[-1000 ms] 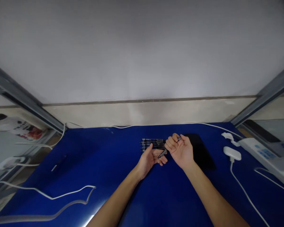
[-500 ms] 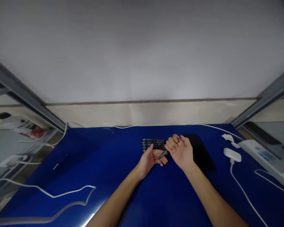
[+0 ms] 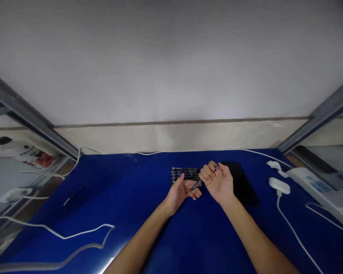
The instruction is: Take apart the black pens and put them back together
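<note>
My right hand (image 3: pixel 217 180) is closed around a dark pen (image 3: pixel 196 185), whose tip slants down to the left over the fingers of my other hand. My left hand (image 3: pixel 183 192) is palm up with its fingers apart, just under the pen tip, and holds nothing that I can make out. Behind it, several dark pens (image 3: pixel 184 170) lie side by side on the blue table (image 3: pixel 117 190), partly hidden by both hands.
A black flat pad (image 3: pixel 242 182) lies beyond my right forearm. Further right are a white case (image 3: pixel 279 185) on a cable and a power strip (image 3: pixel 317 184). At the left lie one pen (image 3: pixel 72 196) and a white cable (image 3: pixel 74 234); a bottle (image 3: pixel 25 152) is beyond.
</note>
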Available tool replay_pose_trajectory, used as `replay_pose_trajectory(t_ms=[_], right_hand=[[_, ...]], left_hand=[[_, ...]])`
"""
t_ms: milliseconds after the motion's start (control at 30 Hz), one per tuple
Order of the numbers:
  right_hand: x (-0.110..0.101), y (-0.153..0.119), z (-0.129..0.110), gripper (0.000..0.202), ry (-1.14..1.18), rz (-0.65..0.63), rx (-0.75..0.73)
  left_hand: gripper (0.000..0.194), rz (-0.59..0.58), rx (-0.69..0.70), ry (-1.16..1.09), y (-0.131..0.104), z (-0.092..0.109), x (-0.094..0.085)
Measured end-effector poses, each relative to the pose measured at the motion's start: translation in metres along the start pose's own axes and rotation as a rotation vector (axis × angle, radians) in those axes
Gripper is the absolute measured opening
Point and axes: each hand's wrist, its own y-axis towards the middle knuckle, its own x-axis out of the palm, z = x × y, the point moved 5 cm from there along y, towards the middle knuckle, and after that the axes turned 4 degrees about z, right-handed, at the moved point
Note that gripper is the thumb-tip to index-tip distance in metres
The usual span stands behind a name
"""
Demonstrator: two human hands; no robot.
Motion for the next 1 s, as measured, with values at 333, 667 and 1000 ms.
replay_pose_trajectory(t_ms=[333,667,1000], right_hand=[[0.003,-0.001,-0.0001,0.019,-0.01,0.022,-0.017],[0.003,-0.0013,-0.0008,0.028,-0.07,0.051,-0.019],[0.0036,-0.0028,0.0014,0.037,-0.061,0.035,-0.004]], left_hand=[[0.072,0.028,0.004,0.028,0.0009,-0.0038,-0.0019],[0.073,0.027,0.009,0.019,0.0013,-0.0032,-0.0016],[0.06,0.051,0.045,0.043,-0.0025,0.0004,0.0024]])
